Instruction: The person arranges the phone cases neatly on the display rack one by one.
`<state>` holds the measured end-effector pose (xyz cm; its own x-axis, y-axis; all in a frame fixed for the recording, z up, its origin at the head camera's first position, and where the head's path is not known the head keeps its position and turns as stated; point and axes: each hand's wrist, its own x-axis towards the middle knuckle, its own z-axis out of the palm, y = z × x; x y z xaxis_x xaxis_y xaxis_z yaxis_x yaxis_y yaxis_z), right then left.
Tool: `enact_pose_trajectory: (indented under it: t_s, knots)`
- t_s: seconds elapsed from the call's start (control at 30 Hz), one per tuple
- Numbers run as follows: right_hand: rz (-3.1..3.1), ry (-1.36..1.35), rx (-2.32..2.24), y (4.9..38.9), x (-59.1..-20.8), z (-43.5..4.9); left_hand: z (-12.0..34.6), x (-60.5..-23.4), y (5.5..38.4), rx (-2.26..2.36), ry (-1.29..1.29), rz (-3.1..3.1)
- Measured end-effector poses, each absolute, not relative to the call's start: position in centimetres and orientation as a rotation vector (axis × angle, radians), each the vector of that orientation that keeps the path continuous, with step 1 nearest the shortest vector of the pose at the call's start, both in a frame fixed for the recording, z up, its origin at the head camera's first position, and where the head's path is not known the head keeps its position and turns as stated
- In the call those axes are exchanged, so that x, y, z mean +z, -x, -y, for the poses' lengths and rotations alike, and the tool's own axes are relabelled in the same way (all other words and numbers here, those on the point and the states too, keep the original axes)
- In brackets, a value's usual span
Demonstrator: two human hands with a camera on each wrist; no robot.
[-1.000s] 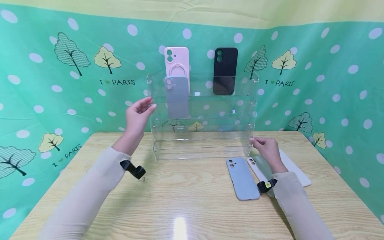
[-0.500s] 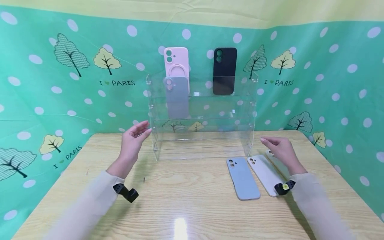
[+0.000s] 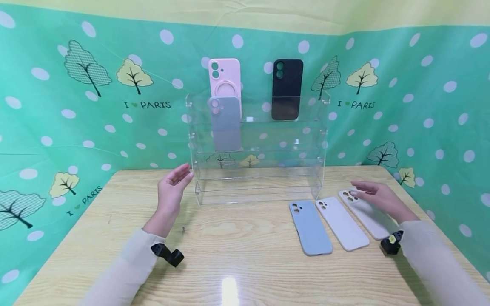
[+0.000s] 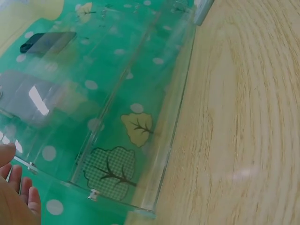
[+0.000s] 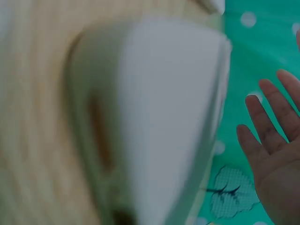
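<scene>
A clear acrylic tiered rack [image 3: 260, 196] stands on the table. Its top tier holds a pink phone case [image 3: 225, 74] with a ring and a black phone case [image 3: 287, 80]; a grey-blue one [image 3: 226, 134] leans a tier lower. My left hand [image 3: 172, 193], fingers loosely bent, is beside the rack's left edge and holds nothing. Over the camera end of the rightmost white phone case [image 3: 369, 221] hovers my right hand [image 3: 383, 199], its fingers extended in the right wrist view. Left of that case lie a plain white case [image 3: 342, 225] and a light blue case [image 3: 311, 231].
The wooden table [image 3: 237, 259] runs up to a green dotted cloth [image 3: 153, 127] printed with trees, hanging behind and at both sides. A tiny dark bit [image 3: 183, 229] lies in front of the rack's left side.
My left hand has come down along the rack's left edge. My right hand has left the rack's lower right corner and moved right, over the rightmost white case.
</scene>
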<state>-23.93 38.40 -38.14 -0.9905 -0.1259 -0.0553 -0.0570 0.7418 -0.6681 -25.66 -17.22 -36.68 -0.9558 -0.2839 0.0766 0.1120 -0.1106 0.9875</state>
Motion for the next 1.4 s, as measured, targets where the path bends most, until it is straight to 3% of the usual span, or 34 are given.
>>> enact_pose_trajectory:
  t_s: [0.47, 1.03, 1.4]
  knots:
    - [-2.722, 0.150, -1.082, 23.6, -39.4, -40.9, 16.7, -37.8, 25.9, -2.192, -0.227, 1.909]
    - [-2.728, 0.164, -0.904, 24.7, -40.9, -39.8, 17.3, -38.8, 26.2, -2.236, -0.317, 1.811]
    - [-2.829, 0.144, -0.975, 24.4, -40.8, -38.4, 16.7, -39.1, 26.3, -2.200, -0.241, 1.798]
